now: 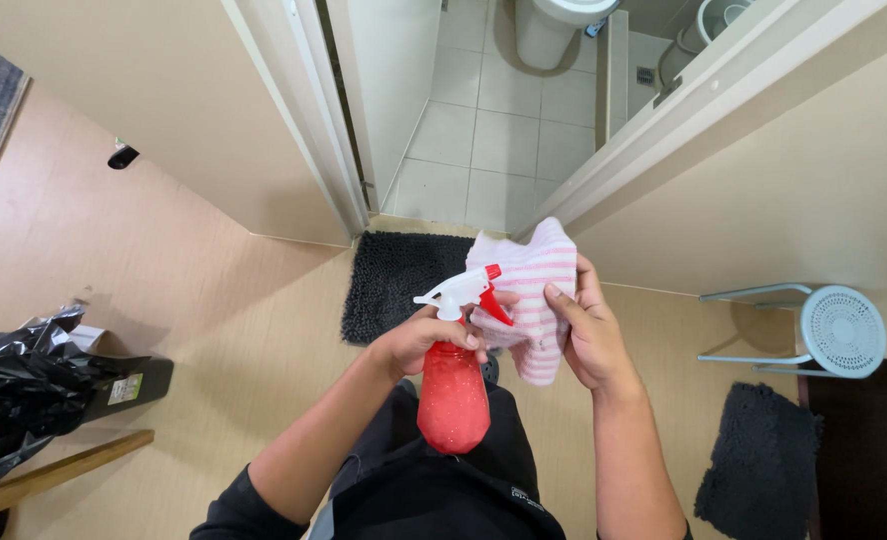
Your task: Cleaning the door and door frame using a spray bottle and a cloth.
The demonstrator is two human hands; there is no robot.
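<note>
Beige floor [214,330], dark mats [399,285], stool [814,330]

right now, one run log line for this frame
left hand: grips red spray bottle, nozzle toward cloth | right hand: holds pink striped cloth | floor: dark mat at bathroom doorway

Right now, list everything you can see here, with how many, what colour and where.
spray bottle: one, red with white head, in left hand, nozzle at the cloth
cloth: one, pink and white striped, in right hand
bath mat: one, dark grey, at the bathroom doorway
second mat: one, dark grey, lower right floor
stool: one, pale grey-green, by right wall
plastic bag: one, black, far left
toilet: one, white, inside the bathroom
left hand: gripping the bottle neck
right hand: holding the cloth
</note>
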